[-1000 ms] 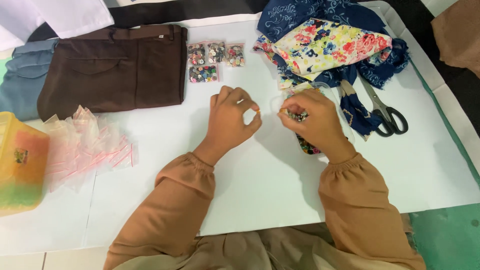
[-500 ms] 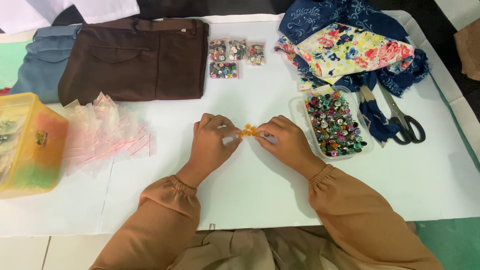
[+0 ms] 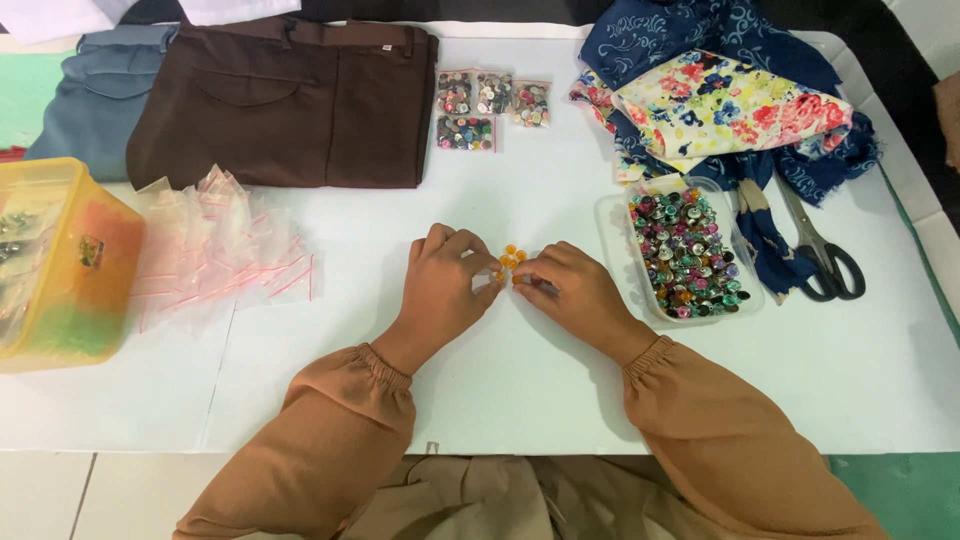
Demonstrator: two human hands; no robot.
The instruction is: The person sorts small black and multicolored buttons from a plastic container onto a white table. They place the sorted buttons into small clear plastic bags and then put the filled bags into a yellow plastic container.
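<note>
Orange beads (image 3: 510, 258) pinched between my left hand (image 3: 447, 285) and right hand (image 3: 570, 293) fingertips, both clenched on them, clear tray of mixed beads (image 3: 688, 252) just right of my grip, scissors (image 3: 822, 250) beyond.

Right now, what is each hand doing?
Left hand: fingers pinched on the small orange buttons.
Right hand: fingers pinched on the same buttons.

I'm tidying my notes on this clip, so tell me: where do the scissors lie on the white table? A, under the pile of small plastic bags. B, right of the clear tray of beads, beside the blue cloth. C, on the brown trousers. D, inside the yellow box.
B: the scissors lie on the white table just right of the clear tray of beads, with their blades reaching up beside the blue cloth.
</note>
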